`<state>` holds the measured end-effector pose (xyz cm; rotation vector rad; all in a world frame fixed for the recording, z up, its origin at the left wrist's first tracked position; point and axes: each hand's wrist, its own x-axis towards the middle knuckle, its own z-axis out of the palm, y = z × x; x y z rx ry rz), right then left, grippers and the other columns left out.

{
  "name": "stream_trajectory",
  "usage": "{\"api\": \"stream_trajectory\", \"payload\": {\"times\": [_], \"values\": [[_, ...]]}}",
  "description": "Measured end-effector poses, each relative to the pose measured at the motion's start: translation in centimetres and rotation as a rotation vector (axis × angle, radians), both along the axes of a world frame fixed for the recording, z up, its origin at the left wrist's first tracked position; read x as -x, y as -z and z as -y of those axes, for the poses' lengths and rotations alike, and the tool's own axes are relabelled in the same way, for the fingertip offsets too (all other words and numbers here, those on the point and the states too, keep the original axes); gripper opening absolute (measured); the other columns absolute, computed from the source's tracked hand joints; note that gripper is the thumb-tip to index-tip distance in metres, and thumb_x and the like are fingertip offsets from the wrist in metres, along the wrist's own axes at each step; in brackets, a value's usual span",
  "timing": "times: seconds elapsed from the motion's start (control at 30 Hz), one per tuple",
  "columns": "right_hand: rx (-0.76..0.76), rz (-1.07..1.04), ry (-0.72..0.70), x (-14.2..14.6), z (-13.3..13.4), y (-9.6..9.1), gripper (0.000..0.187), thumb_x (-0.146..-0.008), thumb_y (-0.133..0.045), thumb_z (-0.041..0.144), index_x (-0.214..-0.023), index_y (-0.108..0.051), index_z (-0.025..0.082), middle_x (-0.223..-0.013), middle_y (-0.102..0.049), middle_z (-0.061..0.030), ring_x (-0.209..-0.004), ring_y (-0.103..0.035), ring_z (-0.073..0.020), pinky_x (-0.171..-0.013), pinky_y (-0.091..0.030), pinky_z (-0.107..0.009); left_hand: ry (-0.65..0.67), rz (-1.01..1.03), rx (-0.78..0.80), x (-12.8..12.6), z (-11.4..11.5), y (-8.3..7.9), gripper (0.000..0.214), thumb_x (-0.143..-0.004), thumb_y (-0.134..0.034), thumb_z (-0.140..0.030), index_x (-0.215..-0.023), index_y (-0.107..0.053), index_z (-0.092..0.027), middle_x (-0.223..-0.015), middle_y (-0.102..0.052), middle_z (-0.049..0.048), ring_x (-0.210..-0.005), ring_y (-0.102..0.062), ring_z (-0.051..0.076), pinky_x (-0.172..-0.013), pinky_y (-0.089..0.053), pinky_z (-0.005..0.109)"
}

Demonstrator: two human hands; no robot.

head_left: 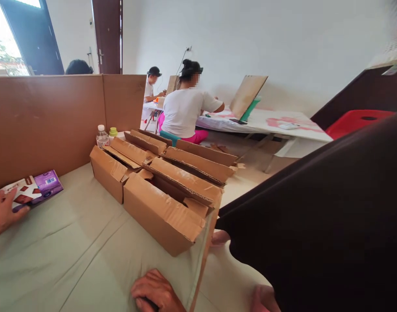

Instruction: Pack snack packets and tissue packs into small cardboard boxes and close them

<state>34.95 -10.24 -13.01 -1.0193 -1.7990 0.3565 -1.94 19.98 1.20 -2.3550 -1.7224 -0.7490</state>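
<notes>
My left hand lies at the left edge of the table, fingers stretched flat on the end of a purple and white packet printed with chocolate pieces. My right hand rests at the table's near edge with its fingers curled under, and something dark shows beneath them. Two open cardboard boxes stand side by side in the middle of the table, flaps spread, between my hands and farther back. A wide black sleeve or garment fills the right side of the view.
A pale green cloth covers the table. A brown cardboard partition walls the left and back. Two small bottles stand behind the boxes. Two people sit at a far table holding leaning boards. A red stool is at right.
</notes>
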Motion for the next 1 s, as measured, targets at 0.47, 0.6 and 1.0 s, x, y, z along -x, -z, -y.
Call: {"api": "stream_trajectory", "payload": {"times": [0.47,0.6,1.0], "values": [[-0.261,0.418,0.541,-11.5,0.4,-15.8,0.029,-0.095,-0.057,0.021,-0.123,-0.065,0.018,-0.115,-0.076,-0.0138,-0.104,-0.072,-0.0281,-0.087,-0.059,-0.045,0.809,0.022,-0.093,-27.4,16.6,-0.6,0.071,-0.087,-0.045,-0.008,-0.154,-0.029,-0.024,-0.162,-0.038,0.0151,-0.13,-0.061,0.023,-0.096,-0.058,0.034],[-0.004,0.332,0.117,-12.2,0.2,-18.4,0.027,-0.102,-0.048,0.021,-0.122,-0.066,0.02,-0.116,-0.076,-0.0076,-0.104,-0.073,-0.0175,-0.087,-0.059,-0.03,0.872,0.035,-0.045,-29.0,16.2,-2.0,0.054,-0.082,-0.044,-0.003,-0.131,-0.054,-0.024,-0.124,-0.068,0.0072,-0.101,-0.072,0.019,-0.079,-0.059,0.027],[0.636,1.051,0.283,-10.0,-12.1,-19.3,0.04,-0.09,-0.069,0.039,-0.112,-0.073,0.006,-0.111,-0.075,-0.0253,-0.11,-0.071,-0.0369,-0.09,-0.054,-0.039,0.78,0.167,-0.016,-27.7,17.0,0.7,0.026,-0.082,-0.046,-0.001,-0.095,-0.058,-0.02,-0.092,-0.066,0.0028,-0.082,-0.066,0.017,-0.073,-0.054,0.028]]}}
